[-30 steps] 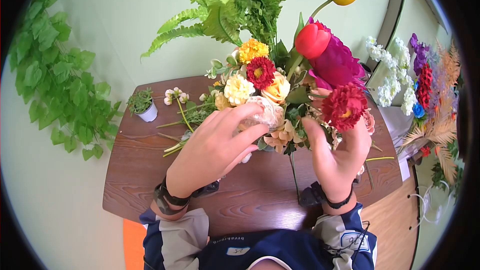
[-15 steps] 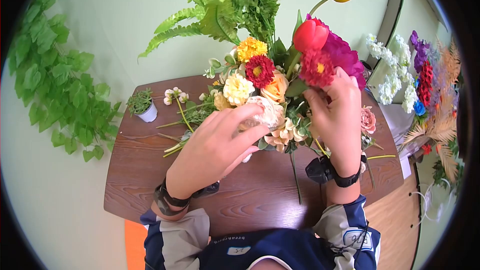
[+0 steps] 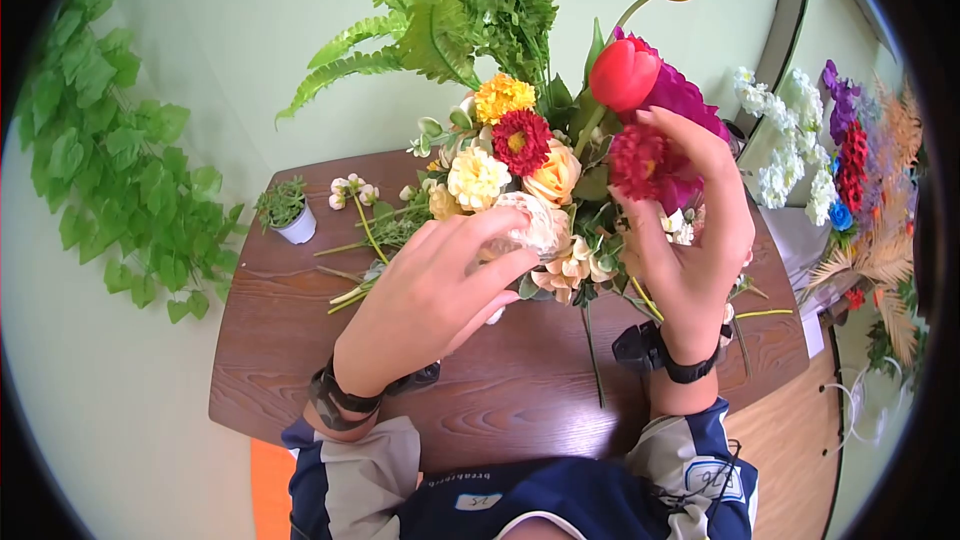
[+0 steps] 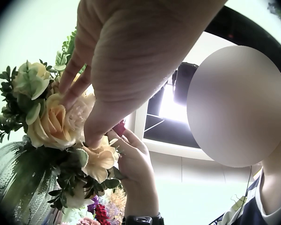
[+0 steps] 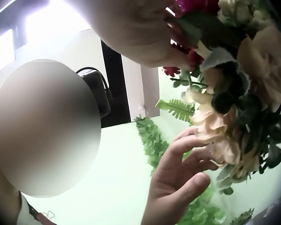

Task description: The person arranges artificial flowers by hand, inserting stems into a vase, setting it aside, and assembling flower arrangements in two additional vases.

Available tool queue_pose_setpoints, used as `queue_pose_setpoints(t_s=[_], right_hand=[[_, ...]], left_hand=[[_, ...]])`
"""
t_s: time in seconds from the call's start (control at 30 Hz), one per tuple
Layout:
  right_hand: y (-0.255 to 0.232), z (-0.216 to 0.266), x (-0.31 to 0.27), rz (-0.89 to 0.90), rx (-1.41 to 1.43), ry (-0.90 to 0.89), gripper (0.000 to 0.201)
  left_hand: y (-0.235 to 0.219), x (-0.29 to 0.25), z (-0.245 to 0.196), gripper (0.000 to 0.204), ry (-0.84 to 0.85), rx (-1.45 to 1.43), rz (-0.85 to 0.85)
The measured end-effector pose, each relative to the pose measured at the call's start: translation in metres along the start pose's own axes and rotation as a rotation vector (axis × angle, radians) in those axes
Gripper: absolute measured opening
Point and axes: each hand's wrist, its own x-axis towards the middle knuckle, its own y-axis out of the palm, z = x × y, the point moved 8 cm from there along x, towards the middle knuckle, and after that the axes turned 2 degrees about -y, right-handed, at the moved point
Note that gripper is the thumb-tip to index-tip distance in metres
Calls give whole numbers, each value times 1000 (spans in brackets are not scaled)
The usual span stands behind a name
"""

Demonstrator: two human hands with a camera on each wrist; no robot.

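Flowers and greenery stand bunched in a clear ribbed vase (image 4: 14, 180), visible in the left wrist view. In the head view my left hand (image 3: 425, 290) curves its fingers over a pale pink-white bloom (image 3: 535, 225) at the front, the thumb side lower. My right hand (image 3: 695, 230) cups a blurred dark red flower (image 3: 640, 160), index finger above and thumb below. The red tulip (image 3: 624, 73) and purple bloom (image 3: 690, 100) stand behind it. Peach flowers (image 4: 100, 159) lie beside the left thumb in the left wrist view. The red flower's stem is hidden.
A small potted plant (image 3: 295, 220) stands at the table's left, with loose stems (image 3: 365, 230) beside it. More cut stems (image 3: 765, 313) lie at the right. Tall ferns (image 3: 480, 15) rise behind the bunch; white flowers (image 3: 780, 175) stand beyond the right edge.
The dark red flower moved up and left, then slightly down. My right hand rose with it, and its fingers are now spread wider around the bloom. The left hand has stayed nearly still.
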Motion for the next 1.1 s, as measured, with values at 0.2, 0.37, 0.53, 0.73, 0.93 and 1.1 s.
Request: queue_pose_setpoints(t_s=[0.2,0.37,0.53,0.73,0.93,1.1], right_hand=[[14,-2,3,141,-23,-32,38],[16,-12,5,124,58,47,35],[21,-18,2,158,19,76,30],[34,-22,-6,347,-119,92,36],[21,0,7,320,-99,-29,40],[3,9,8,190,-10,-101,28]], left_hand=[[0,1,0,35,-2,6,5],[0,1,0,34,-7,2,14],[1,0,0,35,-9,1,20],[1,1,0,36,-3,-18,5],[-1,1,0,36,-2,-11,7],[0,2,0,36,-14,-11,9]])
